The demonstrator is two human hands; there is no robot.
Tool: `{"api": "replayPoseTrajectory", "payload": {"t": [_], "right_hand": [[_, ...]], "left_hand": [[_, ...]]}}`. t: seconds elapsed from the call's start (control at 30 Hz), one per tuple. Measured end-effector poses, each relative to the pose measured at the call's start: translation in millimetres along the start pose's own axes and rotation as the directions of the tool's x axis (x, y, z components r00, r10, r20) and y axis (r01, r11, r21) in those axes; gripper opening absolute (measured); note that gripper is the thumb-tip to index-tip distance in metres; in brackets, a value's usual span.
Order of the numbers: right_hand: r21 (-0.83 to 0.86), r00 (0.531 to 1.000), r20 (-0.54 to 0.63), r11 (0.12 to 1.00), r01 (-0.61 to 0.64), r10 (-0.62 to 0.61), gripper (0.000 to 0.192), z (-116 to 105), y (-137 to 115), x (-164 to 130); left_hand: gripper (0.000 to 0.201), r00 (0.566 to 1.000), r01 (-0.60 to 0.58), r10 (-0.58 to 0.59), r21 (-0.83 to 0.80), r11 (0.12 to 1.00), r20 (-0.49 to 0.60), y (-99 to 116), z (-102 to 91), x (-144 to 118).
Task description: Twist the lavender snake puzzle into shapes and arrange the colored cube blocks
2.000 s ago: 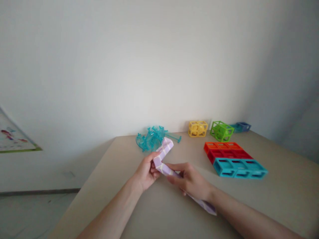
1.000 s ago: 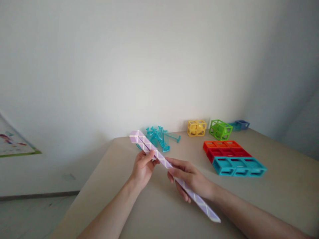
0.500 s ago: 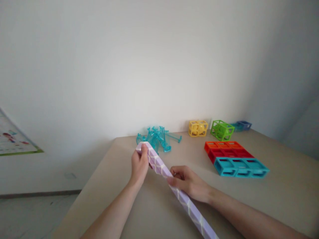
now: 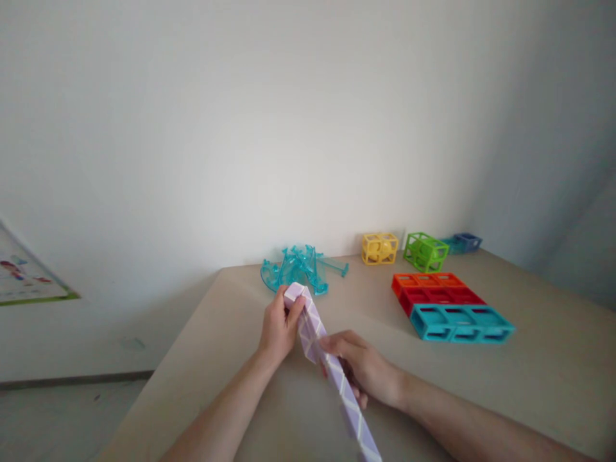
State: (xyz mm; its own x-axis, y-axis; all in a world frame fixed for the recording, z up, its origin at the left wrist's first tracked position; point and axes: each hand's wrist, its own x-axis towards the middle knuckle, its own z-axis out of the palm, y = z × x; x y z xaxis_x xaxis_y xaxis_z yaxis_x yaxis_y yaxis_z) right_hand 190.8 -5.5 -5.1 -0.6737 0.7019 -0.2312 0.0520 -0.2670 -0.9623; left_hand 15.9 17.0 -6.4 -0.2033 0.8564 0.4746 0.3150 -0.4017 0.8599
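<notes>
A long lilac twist-snake toy point(image 4: 337, 378) with white seams runs straight from near the table's middle toward the bottom edge of the view. My left hand point(image 4: 278, 328) grips its far end, fingers wrapped over the tip. My right hand point(image 4: 364, 373) holds the toy about a third of the way down, thumb on top. Both hands hover just above the beige table point(image 4: 529, 385).
A clear teal plastic piece point(image 4: 301, 266) lies behind my left hand near the wall. To the right lie flat orange, red point(image 4: 440, 295) and teal point(image 4: 462, 323) frame blocks. A yellow cube frame point(image 4: 380, 248), a green one point(image 4: 425, 251) and a blue one point(image 4: 466, 242) stand by the wall.
The toy was bent two seconds ago and is now straight. Since half a second ago its far end swung right and its near end dropped lower in view. My left hand stays on the tip.
</notes>
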Motion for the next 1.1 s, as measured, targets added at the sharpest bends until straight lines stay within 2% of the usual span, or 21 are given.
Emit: {"api": "replayPoseTrajectory", "payload": {"t": [0.07,0.17,0.23,0.3,0.37,0.43,0.5,0.6,0.63,0.7,0.73,0.8,0.9,1.0,1.1], "right_hand": [[0.241,0.994,0.104,0.971,0.005,-0.030,0.047,-4,-2,2],[0.520,0.941,0.284,0.854,0.012,-0.186,0.044,-13,-8,4],[0.594,0.912,0.319,0.804,0.020,-0.258,0.043,-19,-10,3],[0.615,0.908,0.316,0.788,0.025,-0.275,0.044,-23,-10,1],[0.614,0.922,0.272,0.788,0.054,-0.275,0.044,-24,-8,-2],[0.612,0.950,0.130,0.776,0.149,-0.285,0.043,-25,-7,-4],[0.561,0.957,-0.045,0.786,0.261,-0.286,0.036,-25,-7,-4],[0.324,0.919,-0.237,0.867,0.380,-0.314,0.018,-23,-9,0],[0.228,0.901,-0.272,0.886,0.403,-0.339,0.024,-22,-9,1],[0.090,0.872,-0.294,0.897,0.433,-0.391,0.043,-20,-8,2],[0.063,0.866,-0.291,0.895,0.441,-0.406,0.046,-19,-8,2],[0.094,0.866,-0.294,0.889,0.448,-0.405,0.042,-17,-8,2],[0.253,0.873,-0.345,0.861,0.441,-0.345,0.039,-17,-9,3],[0.348,0.904,-0.292,0.846,0.404,-0.312,0.032,-17,-10,5],[0.339,0.924,-0.225,0.865,0.371,-0.308,0.031,-16,-11,5]], "left_hand": [[0.012,0.999,-0.023,0.024,-0.029,0.999,0.024,0,-1.1,1],[0.014,0.999,-0.020,0.024,-0.083,0.996,0.041,1,-3.1,1],[0.014,0.998,0.001,0.005,-0.100,0.995,0.058,3,-4.8,2],[0.013,0.997,0.027,-0.018,-0.118,0.993,0.077,5,-6.2,2],[0.016,0.995,0.061,-0.047,-0.168,0.984,0.087,7,-6.7,2],[0.020,0.992,0.101,-0.077,-0.247,0.964,0.105,8,-5.2,2],[0.023,0.985,0.140,-0.101,-0.310,0.940,0.140,7,-1.6,0],[0.028,0.965,0.213,-0.146,-0.328,0.920,0.217,4,4.9,-4],[0.029,0.953,0.238,-0.157,-0.317,0.918,0.258,3,6.6,-6],[0.030,0.923,0.272,-0.159,-0.299,0.915,0.351,4,8.8,-9],[0.030,0.906,0.285,-0.152,-0.302,0.910,0.395,4,9.3,-10],[0.032,0.879,0.314,-0.136,-0.340,0.886,0.458,6,9.4,-12],[0.038,0.852,0.370,-0.125,-0.416,0.831,0.508,8,9.0,-12],[0.041,0.853,0.401,-0.140,-0.462,0.791,0.502,10,8.6,-11],[0.039,0.884,0.370,-0.145,-0.473,0.799,0.445,12,9.3,-10]]}}
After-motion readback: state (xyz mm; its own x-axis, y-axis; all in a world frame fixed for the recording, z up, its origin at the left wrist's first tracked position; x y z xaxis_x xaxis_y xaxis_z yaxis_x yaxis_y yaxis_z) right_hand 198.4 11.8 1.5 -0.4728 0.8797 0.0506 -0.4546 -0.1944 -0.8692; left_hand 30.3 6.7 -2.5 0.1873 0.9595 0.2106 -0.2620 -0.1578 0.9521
